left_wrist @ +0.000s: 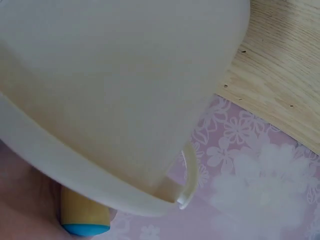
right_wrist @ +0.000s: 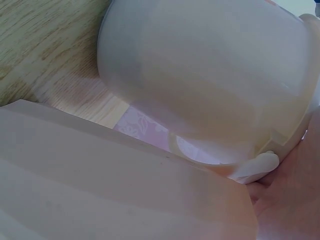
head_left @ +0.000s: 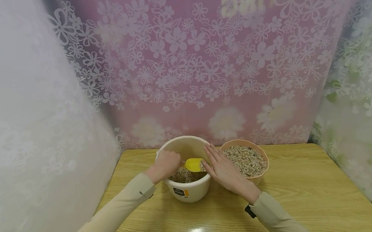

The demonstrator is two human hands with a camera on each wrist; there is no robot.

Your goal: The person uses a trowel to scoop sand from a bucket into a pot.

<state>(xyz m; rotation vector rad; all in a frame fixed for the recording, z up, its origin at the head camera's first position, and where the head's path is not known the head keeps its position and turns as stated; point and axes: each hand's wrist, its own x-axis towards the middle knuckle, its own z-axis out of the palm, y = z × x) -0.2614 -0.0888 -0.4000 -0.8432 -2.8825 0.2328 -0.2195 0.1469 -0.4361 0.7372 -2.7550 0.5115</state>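
Observation:
In the head view, my left hand (head_left: 168, 161) grips a small yellow scoop (head_left: 192, 165) inside a white bucket (head_left: 190, 193). Small pebbles lie at the scoop's front end, and more pebbles (head_left: 183, 175) cover the bucket's bottom. The left wrist view shows the scoop's wooden handle (left_wrist: 84, 207) with its blue end, just outside the rim. My right hand (head_left: 227, 173) lies across the bucket's right rim, fingers extended, close by the scoop's mouth. To its right stands a peach-coloured pot (head_left: 266, 157) filled with similar pebbles (head_left: 245, 160).
Both containers stand on a wood-grain table (head_left: 301, 183). A floral curtain (head_left: 184, 78) hangs behind the table, with pale sheets at both sides. The bucket's handle (left_wrist: 190, 177) hangs at its far side. In the right wrist view, the pot's wall (right_wrist: 120, 180) stands close beside the bucket.

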